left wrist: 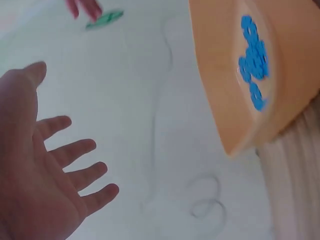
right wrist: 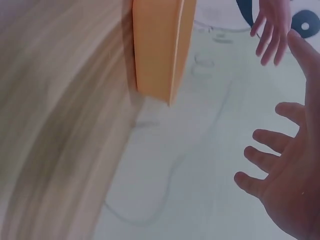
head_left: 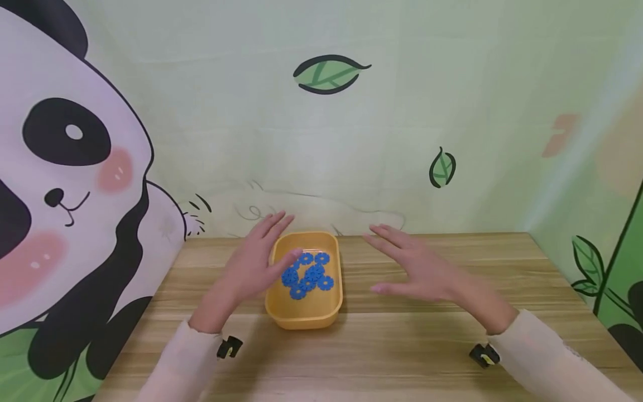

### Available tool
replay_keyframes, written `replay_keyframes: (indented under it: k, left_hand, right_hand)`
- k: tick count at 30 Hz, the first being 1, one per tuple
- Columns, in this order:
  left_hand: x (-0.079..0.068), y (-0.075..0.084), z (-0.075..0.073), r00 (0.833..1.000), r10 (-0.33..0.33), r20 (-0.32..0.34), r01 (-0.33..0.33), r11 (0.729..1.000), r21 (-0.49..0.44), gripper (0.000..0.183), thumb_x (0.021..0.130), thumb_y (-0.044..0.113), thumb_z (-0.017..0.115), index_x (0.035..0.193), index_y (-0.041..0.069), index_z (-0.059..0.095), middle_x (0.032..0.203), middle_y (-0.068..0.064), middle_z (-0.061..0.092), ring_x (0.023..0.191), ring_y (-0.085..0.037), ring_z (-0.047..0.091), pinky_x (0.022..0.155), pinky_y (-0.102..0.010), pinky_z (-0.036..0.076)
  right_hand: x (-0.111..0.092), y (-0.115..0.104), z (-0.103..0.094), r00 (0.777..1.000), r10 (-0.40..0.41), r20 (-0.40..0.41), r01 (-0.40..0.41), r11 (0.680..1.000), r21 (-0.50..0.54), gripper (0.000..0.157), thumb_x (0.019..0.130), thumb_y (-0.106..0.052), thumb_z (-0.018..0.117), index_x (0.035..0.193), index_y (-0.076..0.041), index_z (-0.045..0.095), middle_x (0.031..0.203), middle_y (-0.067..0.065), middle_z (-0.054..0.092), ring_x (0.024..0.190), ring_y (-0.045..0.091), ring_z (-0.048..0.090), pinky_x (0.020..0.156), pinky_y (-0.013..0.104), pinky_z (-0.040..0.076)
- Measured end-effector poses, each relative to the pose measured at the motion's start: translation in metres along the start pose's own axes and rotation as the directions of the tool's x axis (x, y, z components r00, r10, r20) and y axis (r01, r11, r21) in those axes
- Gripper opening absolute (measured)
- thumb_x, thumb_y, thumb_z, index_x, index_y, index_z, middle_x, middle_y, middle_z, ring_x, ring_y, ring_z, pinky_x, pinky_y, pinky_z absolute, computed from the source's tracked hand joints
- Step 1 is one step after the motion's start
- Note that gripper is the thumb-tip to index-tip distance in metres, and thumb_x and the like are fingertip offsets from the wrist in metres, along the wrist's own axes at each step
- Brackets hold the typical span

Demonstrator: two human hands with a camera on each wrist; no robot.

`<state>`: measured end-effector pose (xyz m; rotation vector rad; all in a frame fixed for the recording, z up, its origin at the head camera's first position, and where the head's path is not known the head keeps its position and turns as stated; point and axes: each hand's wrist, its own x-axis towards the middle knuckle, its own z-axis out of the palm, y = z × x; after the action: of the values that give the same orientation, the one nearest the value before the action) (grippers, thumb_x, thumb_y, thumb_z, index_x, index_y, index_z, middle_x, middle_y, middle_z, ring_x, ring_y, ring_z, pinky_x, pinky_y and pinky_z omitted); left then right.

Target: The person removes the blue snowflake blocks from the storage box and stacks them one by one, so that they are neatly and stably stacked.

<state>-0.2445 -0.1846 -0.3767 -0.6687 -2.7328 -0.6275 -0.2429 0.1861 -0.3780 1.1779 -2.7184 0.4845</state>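
A yellow-orange plastic basin stands on the table, with several blue notched discs lying loose inside it. My left hand is held in the air at the basin's left side, fingers spread, its thumb overlapping the basin in the head view. To the right of the basin hovers my right hand, fingers apart and nothing in its grasp. Both palms face inward. In the left wrist view the spread left fingers hold nothing, and the basin's wall is off to the right.
The wood-grain table ends at a pale green backdrop printed with leaves and a large panda. A black wrist device sits at the left cuff, and another device at the right cuff.
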Motion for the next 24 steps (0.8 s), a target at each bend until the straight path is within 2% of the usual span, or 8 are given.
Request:
replay_keyframes:
  k: [4, 6, 9, 11, 14, 18, 21, 24]
  left_hand:
    - [-0.004, -0.023, 0.007, 0.989, -0.12, -0.085, 0.114, 0.991, -0.076, 0.075, 0.107, 0.061, 0.05, 0.167, 0.02, 0.034, 0.169, -0.012, 0.035, 0.155, -0.038, 0.031, 0.121, -0.065, 0.033]
    - [-0.007, -0.033, 0.015, 0.981, -0.174, -0.089, 0.162, 0.978, -0.134, 0.072, 0.108, 0.056, 0.052, 0.166, 0.014, 0.036, 0.166, -0.016, 0.039, 0.153, -0.04, 0.035, 0.12, -0.065, 0.033]
    - [-0.012, -0.047, 0.029, 0.966, -0.252, -0.049, 0.233, 0.942, -0.242, 0.069, 0.11, 0.05, 0.051, 0.164, 0.01, 0.036, 0.163, -0.019, 0.042, 0.149, -0.043, 0.041, 0.118, -0.065, 0.038]
    - [-0.014, -0.055, 0.038, 0.951, -0.308, -0.013, 0.287, 0.901, -0.324, 0.067, 0.111, 0.048, 0.05, 0.164, 0.009, 0.037, 0.162, -0.02, 0.044, 0.147, -0.045, 0.044, 0.116, -0.064, 0.04]
    - [-0.017, -0.065, 0.051, 0.917, -0.395, 0.053, 0.378, 0.819, -0.431, 0.063, 0.112, 0.045, 0.048, 0.163, 0.01, 0.037, 0.162, -0.02, 0.044, 0.145, -0.046, 0.046, 0.115, -0.063, 0.042]
    - [-0.019, -0.074, 0.067, 0.873, -0.473, 0.118, 0.465, 0.735, -0.493, 0.059, 0.113, 0.038, 0.05, 0.162, 0.008, 0.037, 0.161, -0.023, 0.045, 0.143, -0.047, 0.049, 0.116, -0.062, 0.041]
    - [-0.019, -0.078, 0.078, 0.849, -0.51, 0.142, 0.499, 0.683, -0.533, 0.058, 0.113, 0.034, 0.049, 0.162, 0.005, 0.038, 0.159, -0.024, 0.048, 0.14, -0.044, 0.053, 0.115, -0.058, 0.043]
    - [-0.02, -0.078, 0.086, 0.826, -0.534, 0.178, 0.522, 0.61, -0.596, 0.058, 0.112, 0.031, 0.049, 0.162, 0.004, 0.038, 0.158, -0.024, 0.049, 0.135, -0.039, 0.056, 0.106, -0.049, 0.051]
  right_hand:
    - [0.018, -0.008, 0.018, 1.0, 0.012, 0.009, -0.013, 0.993, 0.114, 0.092, 0.094, -0.065, 0.07, 0.169, -0.027, 0.03, 0.173, 0.002, 0.029, 0.158, 0.03, 0.029, 0.121, 0.06, 0.034]
    - [0.029, -0.011, 0.03, 1.0, 0.014, 0.012, -0.016, 0.986, 0.165, 0.09, 0.094, -0.061, 0.073, 0.167, -0.025, 0.035, 0.171, 0.003, 0.035, 0.156, 0.03, 0.033, 0.121, 0.059, 0.035]
    - [0.045, -0.014, 0.047, 1.0, 0.009, 0.015, -0.013, 0.977, 0.213, 0.085, 0.095, -0.056, 0.075, 0.164, -0.019, 0.042, 0.167, 0.006, 0.041, 0.154, 0.032, 0.037, 0.121, 0.059, 0.036]
    - [0.056, -0.014, 0.058, 1.0, 0.002, 0.017, -0.006, 0.972, 0.233, 0.082, 0.095, -0.052, 0.077, 0.161, -0.015, 0.046, 0.165, 0.008, 0.045, 0.152, 0.034, 0.039, 0.121, 0.059, 0.035]
    - [0.072, -0.013, 0.074, 1.0, -0.007, 0.021, 0.001, 0.972, 0.235, 0.076, 0.095, -0.048, 0.078, 0.157, -0.011, 0.051, 0.159, 0.011, 0.052, 0.149, 0.034, 0.044, 0.12, 0.057, 0.038]
    - [0.092, -0.011, 0.091, 0.999, -0.005, 0.047, -0.006, 0.973, 0.23, 0.07, 0.095, -0.041, 0.081, 0.151, -0.006, 0.058, 0.153, 0.012, 0.058, 0.144, 0.034, 0.05, 0.12, 0.052, 0.04]
    - [0.105, -0.01, 0.1, 0.997, 0.019, 0.079, -0.037, 0.97, 0.24, 0.063, 0.094, -0.034, 0.083, 0.147, -0.005, 0.061, 0.15, 0.013, 0.06, 0.141, 0.034, 0.053, 0.119, 0.051, 0.041]
    - [0.116, -0.009, 0.109, 0.992, 0.033, 0.119, -0.06, 0.971, 0.231, 0.057, 0.095, -0.028, 0.083, 0.144, -0.005, 0.064, 0.147, 0.014, 0.062, 0.139, 0.033, 0.055, 0.118, 0.05, 0.043]
